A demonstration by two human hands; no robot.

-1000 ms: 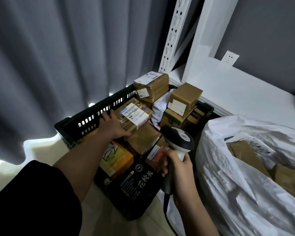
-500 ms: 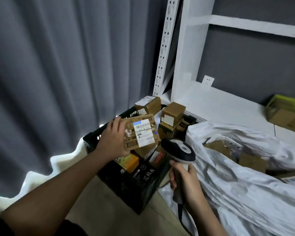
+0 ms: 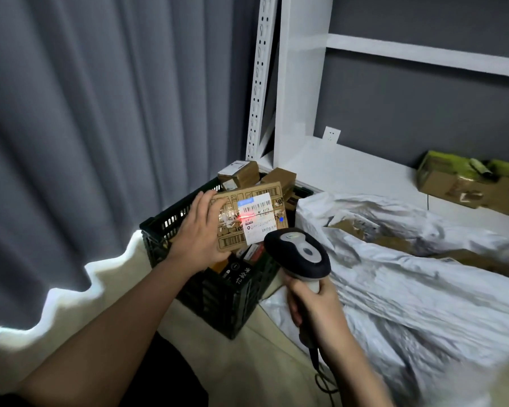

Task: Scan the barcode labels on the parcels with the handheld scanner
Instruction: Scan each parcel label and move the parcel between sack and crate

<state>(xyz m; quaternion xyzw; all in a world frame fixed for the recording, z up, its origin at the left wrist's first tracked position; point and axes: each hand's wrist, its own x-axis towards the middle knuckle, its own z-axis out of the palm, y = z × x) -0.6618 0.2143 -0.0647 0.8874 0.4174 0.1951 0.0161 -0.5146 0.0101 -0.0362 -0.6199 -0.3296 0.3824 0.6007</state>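
Grey curtains (image 3: 100, 127) hang across the left of the view, their hem lying in waves on the pale floor (image 3: 71, 318). A white shelving unit (image 3: 300, 83) stands at the back against a grey wall, with a green and brown carton (image 3: 465, 183) lying on its lower shelf at the far right. A big white plastic sack (image 3: 409, 289) fills the lower right, open at the top, with brown cartons showing inside it. Just left of the sack sits a black slotted crate (image 3: 227, 292) heaped with small cardboard parcels. Above the crate the left hand (image 3: 200, 233) holds up a flat cardboard parcel (image 3: 247, 218), fingers laid over its left end and thumb under its lower edge, so the face with the white barcode label (image 3: 257, 218) is turned toward the camera. A red scan line crosses the label and the box face beside it. The right hand (image 3: 315, 301) is wrapped round the grip of the handheld scanner (image 3: 299, 251), whose dark head sits just below and right of the parcel and points at it; a cable (image 3: 323, 380) trails down from the handle
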